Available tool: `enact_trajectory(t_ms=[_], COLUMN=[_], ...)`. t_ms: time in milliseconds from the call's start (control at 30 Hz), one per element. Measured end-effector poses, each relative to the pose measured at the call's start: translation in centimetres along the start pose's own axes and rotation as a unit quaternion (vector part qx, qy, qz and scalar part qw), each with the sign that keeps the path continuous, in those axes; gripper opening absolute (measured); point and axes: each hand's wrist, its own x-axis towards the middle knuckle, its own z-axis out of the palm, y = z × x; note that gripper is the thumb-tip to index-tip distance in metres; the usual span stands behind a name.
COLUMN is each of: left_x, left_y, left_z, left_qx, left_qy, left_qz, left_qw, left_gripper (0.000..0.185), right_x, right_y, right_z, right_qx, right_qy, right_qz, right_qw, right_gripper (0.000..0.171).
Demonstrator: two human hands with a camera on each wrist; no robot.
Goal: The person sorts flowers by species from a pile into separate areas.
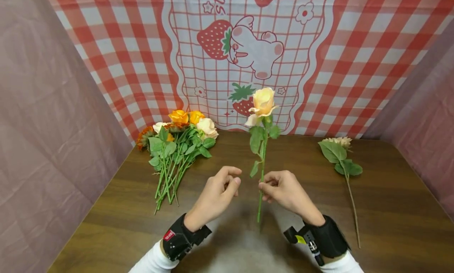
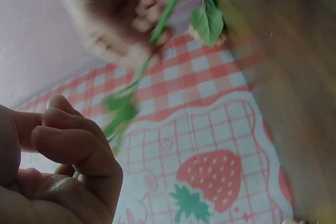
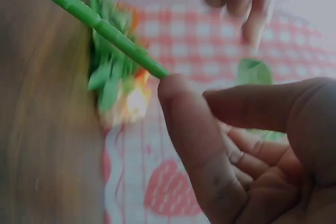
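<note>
One rose held upright over the table, pinched low on its stem.

Right hand has the green stem nipped between thumb and curled fingers, with the cut end sticking out below the grip and the peach bloom standing well above it. Left hand waits just beside the stem, apart from it, fingers loosely curled and holding nothing. As I see it, the handling goes best if the pinch stays light but steady, so the stem does not twist or droop, while the free hand comes in at the small leaf near the grip. A bunch of flowers lies well off to the left, and a single flower well off to the right.
</note>
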Motion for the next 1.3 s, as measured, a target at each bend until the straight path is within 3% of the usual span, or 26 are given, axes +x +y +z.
enact_trajectory(t_ms=[167, 433, 633, 1100, 1300], left_x=[0.4, 0.6, 0.5, 0.7, 0.7], left_y=[0.2, -0.1, -0.2, -0.6, -1.7], left_z=[-1.5, -5.1, -6.9, -8.0, -9.3], left_qx=[0.024, 0.047, 0.068, 0.128, 0.194], left_qy=[0.049, 0.149, 0.185, 0.185, 0.158], left_qz=[0.011, 0.005, -0.012, -0.02, -0.066], left_qw=[0.9985, 0.9878, 0.9804, 0.9742, 0.9659], left_gripper=[0.016, 0.014, 0.015, 0.017, 0.022], right_x=[0.9, 1.6, 2.0, 2.1, 2.2], right_y=[2.4, 5.0, 6.1, 7.4, 7.3], right_z=[-1.5, -1.6, -1.6, -1.2, -1.1], right_qx=[-0.051, -0.139, -0.159, -0.104, -0.104], right_qy=[0.05, 0.065, 0.071, 0.052, 0.03], right_qz=[0.053, 0.122, 0.143, 0.155, 0.152], right_qw=[0.996, 0.981, 0.974, 0.981, 0.982], right_gripper=[0.014, 0.032, 0.029, 0.024, 0.025])
